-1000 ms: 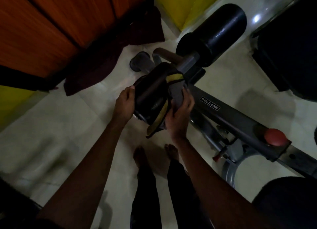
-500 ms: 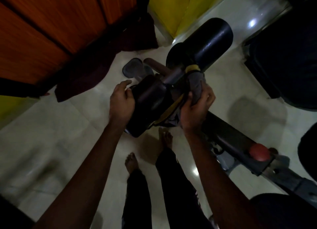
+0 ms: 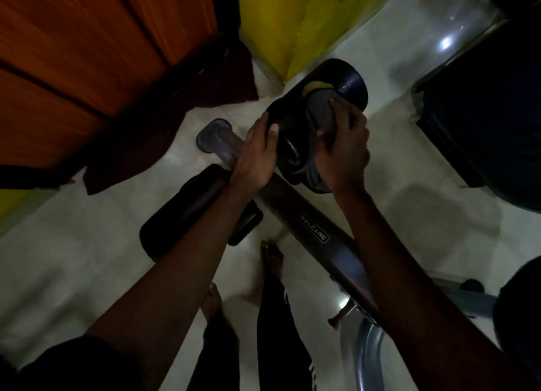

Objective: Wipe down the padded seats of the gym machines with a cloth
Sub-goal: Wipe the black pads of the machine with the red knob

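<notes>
Dim light here, and much of it blurs. The pale floor [image 3: 87, 273] fills the view, its edges cut off on every side. One wooden door [image 3: 73, 68] is top left, only partly in frame, with a yellow wall [image 3: 292, 24] beside it. A dark machine [image 3: 483, 112] on the right is almost black, and I can't make out its shape. One dark red mat [image 3: 164, 127] lies crumpled at the foot of the door.

One grey frame bar [image 3: 322, 244] runs diagonally, and the right forearm covers its lower end. There are two pads. The flat pad [image 3: 181, 215] sits low on the left, half hidden under the left forearm. The roller pad [image 3: 351, 80] sits at the bar's upper end, its near face largely covered by the hands.

Two hands are at work. The left hand [image 3: 257, 156] holds the roller pad's left rim, its grip curled round the edge with the thumb on the face. The right hand [image 3: 344, 147] has its grip bunched on the one cloth [image 3: 320, 112], grey with a yellow edge, and presses it against the roller pad. The lower part of the cloth disappears under the palm.

Two bare feet [image 3: 272, 256] stand on the floor beside the bar, the far one partly behind the left arm.
</notes>
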{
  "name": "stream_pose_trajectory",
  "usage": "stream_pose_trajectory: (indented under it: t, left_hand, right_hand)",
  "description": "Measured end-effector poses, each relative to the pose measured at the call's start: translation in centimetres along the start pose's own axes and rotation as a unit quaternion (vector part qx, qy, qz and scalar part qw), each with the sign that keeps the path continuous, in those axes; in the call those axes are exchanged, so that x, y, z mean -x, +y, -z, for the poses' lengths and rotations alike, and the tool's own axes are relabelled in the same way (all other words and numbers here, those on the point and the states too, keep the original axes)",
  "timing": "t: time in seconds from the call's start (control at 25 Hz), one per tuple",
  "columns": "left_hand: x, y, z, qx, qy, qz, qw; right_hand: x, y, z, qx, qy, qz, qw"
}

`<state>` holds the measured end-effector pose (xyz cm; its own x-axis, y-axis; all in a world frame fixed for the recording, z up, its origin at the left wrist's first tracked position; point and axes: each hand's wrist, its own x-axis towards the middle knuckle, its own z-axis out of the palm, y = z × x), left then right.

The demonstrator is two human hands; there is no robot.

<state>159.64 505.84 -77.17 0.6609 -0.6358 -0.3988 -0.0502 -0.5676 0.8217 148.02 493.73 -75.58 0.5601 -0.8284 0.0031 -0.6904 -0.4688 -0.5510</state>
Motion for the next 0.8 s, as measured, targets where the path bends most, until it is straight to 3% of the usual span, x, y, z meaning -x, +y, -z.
stream_pose_trajectory:
  t: [0.32, 0.56, 0.8]
  left_hand:
    - [-1.5, -1.6, -2.2, 0.011, 0.054, -0.007, 0.998]
    - [-1.7, -1.3, -2.1, 0.007, 0.042, 0.015, 0.999]
    - [-2.2, -1.6, -2.1, 0.002, 0.038, 0.073, 0.997]
  right_hand:
    - [0.5, 1.5, -0.7, 0.034, -0.03, 0.159, 0.986]
    - [-5.8, 1.1, -0.2, 0.033, 0.019, 0.028, 0.999]
    - [-2.8, -0.3, -0.8, 0.095, -0.068, 0.184, 0.976]
